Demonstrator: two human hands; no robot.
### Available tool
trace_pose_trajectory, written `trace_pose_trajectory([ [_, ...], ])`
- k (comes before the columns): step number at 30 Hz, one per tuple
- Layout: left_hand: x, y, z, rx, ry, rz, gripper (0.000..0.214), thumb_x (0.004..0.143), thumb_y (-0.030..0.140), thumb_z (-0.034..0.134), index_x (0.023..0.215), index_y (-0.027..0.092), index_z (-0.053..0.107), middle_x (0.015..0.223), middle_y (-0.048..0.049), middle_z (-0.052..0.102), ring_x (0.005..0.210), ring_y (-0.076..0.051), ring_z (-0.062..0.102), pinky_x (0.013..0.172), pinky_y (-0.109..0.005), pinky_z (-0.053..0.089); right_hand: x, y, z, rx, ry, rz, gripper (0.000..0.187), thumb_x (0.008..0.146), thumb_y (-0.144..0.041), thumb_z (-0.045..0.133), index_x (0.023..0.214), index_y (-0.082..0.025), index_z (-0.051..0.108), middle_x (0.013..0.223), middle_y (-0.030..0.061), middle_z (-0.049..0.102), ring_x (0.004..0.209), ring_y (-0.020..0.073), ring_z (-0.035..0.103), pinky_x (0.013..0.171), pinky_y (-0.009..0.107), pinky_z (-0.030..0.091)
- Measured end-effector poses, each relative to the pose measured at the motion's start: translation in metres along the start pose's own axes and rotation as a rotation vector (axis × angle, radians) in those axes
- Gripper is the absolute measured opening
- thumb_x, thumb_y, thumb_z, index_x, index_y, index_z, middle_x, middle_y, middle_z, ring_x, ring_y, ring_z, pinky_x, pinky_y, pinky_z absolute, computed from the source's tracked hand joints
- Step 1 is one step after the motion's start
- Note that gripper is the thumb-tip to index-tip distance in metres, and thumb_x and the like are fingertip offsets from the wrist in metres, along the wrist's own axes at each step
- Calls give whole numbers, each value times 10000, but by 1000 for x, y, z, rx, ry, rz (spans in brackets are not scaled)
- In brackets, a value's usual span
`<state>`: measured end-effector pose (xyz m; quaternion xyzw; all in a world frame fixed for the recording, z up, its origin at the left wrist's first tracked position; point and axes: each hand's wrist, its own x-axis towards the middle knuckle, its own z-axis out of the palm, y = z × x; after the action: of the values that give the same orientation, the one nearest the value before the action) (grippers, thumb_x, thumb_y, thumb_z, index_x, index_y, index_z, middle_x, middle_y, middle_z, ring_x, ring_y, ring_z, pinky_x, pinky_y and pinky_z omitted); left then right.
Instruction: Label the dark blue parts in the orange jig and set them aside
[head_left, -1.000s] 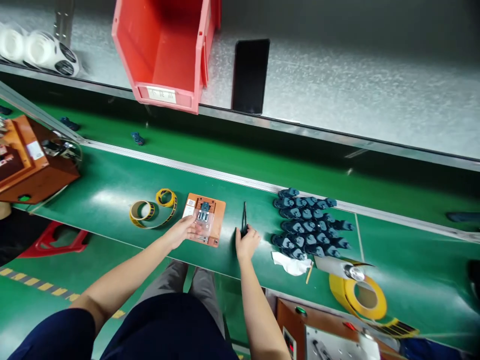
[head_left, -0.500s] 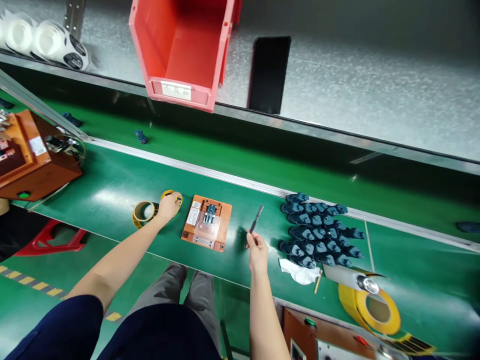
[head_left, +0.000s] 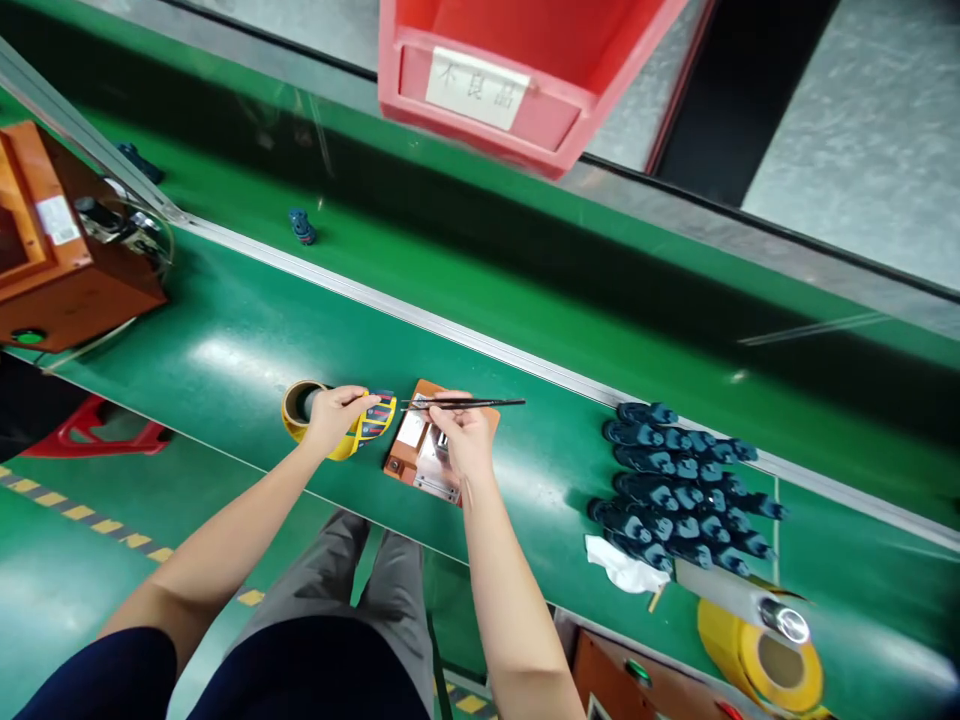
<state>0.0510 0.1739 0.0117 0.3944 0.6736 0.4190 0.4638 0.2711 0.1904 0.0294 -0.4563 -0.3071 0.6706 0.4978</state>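
Left hand (head_left: pixel 334 412) pinching label strip (head_left: pixel 373 417) off roll (head_left: pixel 315 412), just left of jig (head_left: pixel 420 455). Right hand (head_left: pixel 466 440) gripping tweezers (head_left: pixel 465 404) over jig, tips pointing toward strip. Risks — tips missing label, label curling or sticking crooked, elbow nudging jig.

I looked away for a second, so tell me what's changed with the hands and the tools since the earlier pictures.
The right hand picked the tweezers up off the belt and swung them left, so they now lie level over the orange fixture, tips toward the label roll. The left hand left the fixture and now grips that roll. The fixture and the pile of dark blue plugs kept their places on the green belt.
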Motion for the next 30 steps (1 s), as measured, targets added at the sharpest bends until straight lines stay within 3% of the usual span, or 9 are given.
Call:
trace_pose_trajectory([
  [5, -3, 3, -7, -1, -21, -2, 289, 699, 444, 788, 722, 159, 748, 677, 2, 699, 628, -155, 626, 591, -241, 496, 27, -2, 21, -8, -72, 18, 285, 700, -326, 861, 911, -243, 689, 873, -1, 755, 777, 159, 711, 787, 307, 607],
  [12, 0, 7, -7, 52, -92, 35, 256, 749, 426, 753, 742, 170, 756, 728, 1, 714, 687, -165, 629, 612, -233, 472, 39, 1, 20, -101, -153, 75, 321, 681, -377, 872, 898, -223, 691, 835, 0, 739, 756, 148, 691, 785, 312, 595],
  [16, 2, 14, 0, 220, -121, 123, 315, 815, 482, 682, 828, 178, 763, 816, -19, 754, 744, -195, 666, 669, -253, 495, 37, 1, 15, -131, -123, 51, 309, 687, -382, 864, 870, -221, 674, 804, -7, 728, 736, 147, 687, 762, 310, 582],
  [20, 16, 26, 16, 646, -119, 198, 442, 954, 518, 477, 1037, 172, 739, 926, -84, 776, 802, -234, 708, 740, -286, 501, 29, -7, -8, -227, -38, -43, 288, 720, -391, 840, 868, -224, 658, 789, -3, 722, 730, 156, 685, 711, 297, 561],
  [25, 40, 29, 54, 1148, -102, 232, 641, 990, 587, 338, 1254, 69, 608, 964, -190, 748, 897, -321, 717, 765, -343, 508, 5, -20, -59, -304, 23, -73, 258, 762, -391, 811, 896, -227, 662, 809, 6, 716, 746, 167, 683, 732, 317, 553],
  [28, 42, 27, 68, 1306, -137, 206, 673, 981, 613, 330, 1402, 114, 492, 950, -180, 743, 829, -344, 718, 721, -375, 512, -6, -21, -85, -280, 27, -39, 260, 773, -400, 801, 890, -223, 650, 798, 3, 709, 740, 166, 680, 737, 320, 546],
  [30, 39, 26, 68, 1332, -152, 221, 679, 974, 616, 348, 1455, 146, 437, 958, -173, 741, 817, -354, 710, 709, -394, 513, -9, -19, -96, -294, 17, -44, 263, 775, -410, 797, 878, -222, 644, 801, 2, 707, 751, 165, 670, 738, 315, 533],
])
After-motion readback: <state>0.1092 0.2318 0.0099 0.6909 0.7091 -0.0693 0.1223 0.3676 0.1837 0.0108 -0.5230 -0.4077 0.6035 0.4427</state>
